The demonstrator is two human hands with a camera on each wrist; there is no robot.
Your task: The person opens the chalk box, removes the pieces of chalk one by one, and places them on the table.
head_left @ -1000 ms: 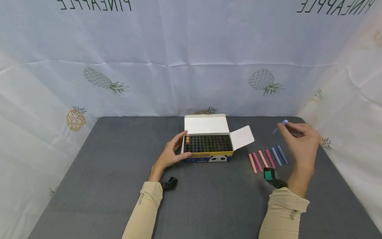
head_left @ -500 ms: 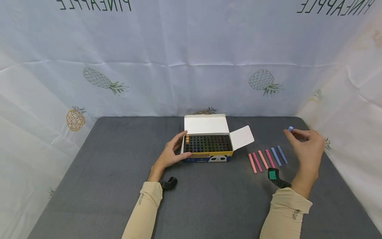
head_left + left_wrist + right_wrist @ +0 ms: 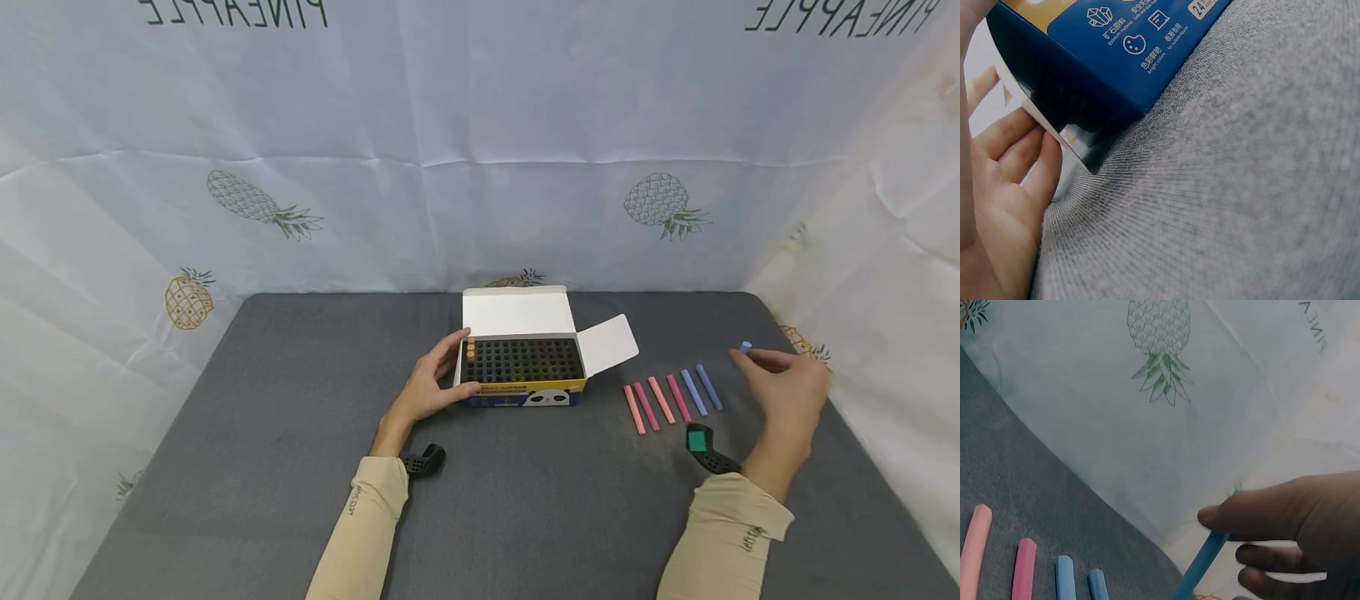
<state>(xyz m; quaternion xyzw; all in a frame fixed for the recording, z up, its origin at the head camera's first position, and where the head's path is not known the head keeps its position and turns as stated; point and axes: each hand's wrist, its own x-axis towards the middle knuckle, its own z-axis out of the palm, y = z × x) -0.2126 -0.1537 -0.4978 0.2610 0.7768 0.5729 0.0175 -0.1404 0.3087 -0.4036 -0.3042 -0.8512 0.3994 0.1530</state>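
Observation:
An open chalk box (image 3: 522, 367) with a blue and yellow front stands mid-table, its white lid tilted back. My left hand (image 3: 433, 385) holds the box's left end, fingers curled round its corner (image 3: 1035, 134). To the right of the box lie several chalk sticks (image 3: 671, 399), pink ones and two blue ones, side by side. My right hand (image 3: 783, 385) hovers just right of that row and pinches a blue chalk stick (image 3: 1200, 565) between thumb and fingers; only the stick's tip (image 3: 746, 346) shows in the head view.
The grey cloth-covered table (image 3: 300, 467) is walled by white pineapple-print sheets (image 3: 480, 167) at the back and both sides. Black wrist cameras (image 3: 424, 461) sit at both wrists. The right sheet hangs close behind my right hand.
My right hand has carried the blue chalk stick rightward and down, from above the row's far end to a spot just right of it. The left hand and box have stayed still.

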